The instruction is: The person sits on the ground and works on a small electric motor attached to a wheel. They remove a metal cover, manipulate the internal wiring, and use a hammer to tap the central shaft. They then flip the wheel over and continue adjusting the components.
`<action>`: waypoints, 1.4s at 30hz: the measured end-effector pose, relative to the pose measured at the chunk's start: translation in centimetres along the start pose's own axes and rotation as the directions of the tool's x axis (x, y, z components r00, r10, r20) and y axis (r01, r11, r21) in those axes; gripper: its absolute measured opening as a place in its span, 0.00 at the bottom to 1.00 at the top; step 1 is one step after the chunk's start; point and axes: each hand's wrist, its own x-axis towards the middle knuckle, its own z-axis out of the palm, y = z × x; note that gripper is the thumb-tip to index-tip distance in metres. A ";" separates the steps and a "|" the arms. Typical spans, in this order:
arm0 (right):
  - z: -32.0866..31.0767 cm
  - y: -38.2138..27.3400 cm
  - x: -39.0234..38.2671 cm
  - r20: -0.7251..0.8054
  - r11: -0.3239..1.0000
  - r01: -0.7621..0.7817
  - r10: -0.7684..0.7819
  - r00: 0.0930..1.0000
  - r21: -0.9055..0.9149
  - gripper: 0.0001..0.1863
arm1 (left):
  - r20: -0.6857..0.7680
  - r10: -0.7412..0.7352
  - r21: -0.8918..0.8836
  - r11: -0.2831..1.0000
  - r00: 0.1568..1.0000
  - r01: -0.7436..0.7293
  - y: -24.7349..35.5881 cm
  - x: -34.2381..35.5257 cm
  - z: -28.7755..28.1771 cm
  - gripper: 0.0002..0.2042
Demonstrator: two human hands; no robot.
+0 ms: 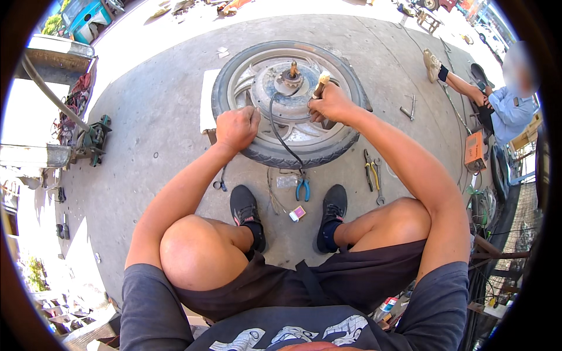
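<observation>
A wheel with a black tyre (316,159), grey spokes and a wide hub (266,82) lies flat on the ground in front of me. From its upright axle (293,70) a black cable (273,120) runs over the near rim. My right hand (332,104) is closed round a wooden-handled tool (319,89) above the right side of the wheel; its pale end points up and its lower end is mostly hidden. My left hand (237,128) is curled into a fist at the tyre's near left edge, and whatever its fingers grip is hidden.
Blue-handled pliers (302,189), a small box (297,213), yellow-handled pliers (368,169) and a wrench (379,184) lie near my feet. Another tool (410,109) lies to the right. A person (506,111) sits at far right beside an orange box (475,152). Metal equipment (91,137) stands left.
</observation>
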 end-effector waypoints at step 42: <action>0.0 -0.5 0.1 0.051 0.859 0.243 -0.247 0.968 -0.451 0.12 | 0.023 0.002 -0.008 1.000 1.000 -0.002 0.0 0.0 -0.3 0.17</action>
